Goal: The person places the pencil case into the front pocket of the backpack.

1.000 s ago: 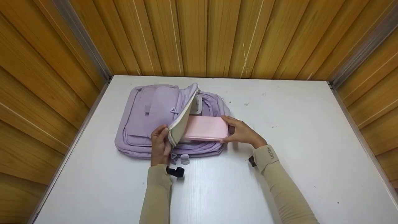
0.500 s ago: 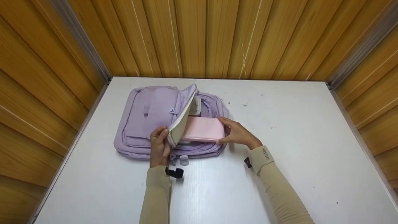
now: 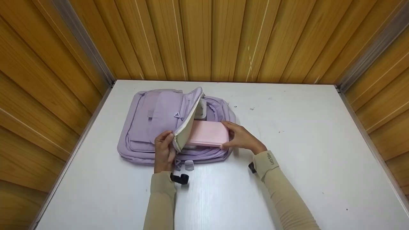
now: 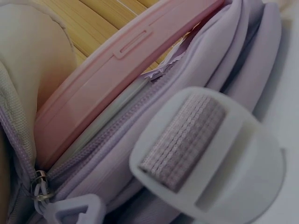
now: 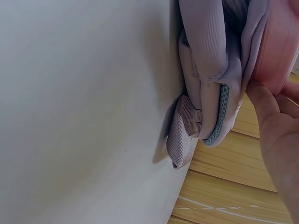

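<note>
A lilac backpack (image 3: pixel 166 108) lies flat on the white table with its front flap lifted. My left hand (image 3: pixel 164 150) pinches the near corner of that flap (image 3: pixel 183 134), whose lining is cream. Partly inside the opening sits a pink case (image 3: pixel 209 132); its left end is hidden behind the flap. My right hand (image 3: pixel 241 136) grips the case's right end, thumb at the near corner and fingers at the far one. In the left wrist view the pink case (image 4: pixel 93 88) slants into the opening beside the zipper pull (image 4: pixel 77 210).
A whitish item (image 3: pixel 201 109) lies inside the bag behind the pink case. A grey strap buckle (image 3: pixel 189 165) rests on the table (image 3: pixel 313 143) at the bag's near side. Wood-patterned walls (image 3: pixel 223 38) stand around the table.
My right hand has moved left, and the pink case has slid a little deeper under the flap. The left hand keeps its hold on the flap.
</note>
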Tool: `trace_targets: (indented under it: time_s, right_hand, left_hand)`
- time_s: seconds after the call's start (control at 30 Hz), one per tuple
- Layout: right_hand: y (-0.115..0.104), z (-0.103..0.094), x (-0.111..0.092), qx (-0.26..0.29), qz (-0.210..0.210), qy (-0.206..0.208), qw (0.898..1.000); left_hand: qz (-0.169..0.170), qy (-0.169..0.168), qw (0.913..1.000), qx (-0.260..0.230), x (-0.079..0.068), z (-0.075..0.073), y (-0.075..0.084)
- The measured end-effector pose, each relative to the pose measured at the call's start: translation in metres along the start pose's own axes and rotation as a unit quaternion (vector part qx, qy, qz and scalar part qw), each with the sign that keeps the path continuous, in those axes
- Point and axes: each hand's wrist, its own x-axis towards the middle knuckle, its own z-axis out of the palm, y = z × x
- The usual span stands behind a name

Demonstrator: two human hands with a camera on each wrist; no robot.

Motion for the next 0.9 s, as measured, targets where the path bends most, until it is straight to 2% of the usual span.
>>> trace_targets:
  time_s: [0.33,0.63,0.9]
  right_hand:
    - [0.0,0.0,0.002,-0.015,-0.016,0.002,1.0]
    - [-0.002,-0.007,-0.002,-0.022,0.011,-0.028,0.999]
    - [0.004,-0.01,-0.005,-0.009,-0.017,-0.004,1.0]
  left_hand:
    - [-0.005,0.0,1.0,0.003,0.0,0.001,0.001]
    - [-0.002,0.01,0.9999,0.002,-0.002,0.001,0.0]
    - [-0.006,0.022,0.9997,0.0,-0.002,0.001,0.003]
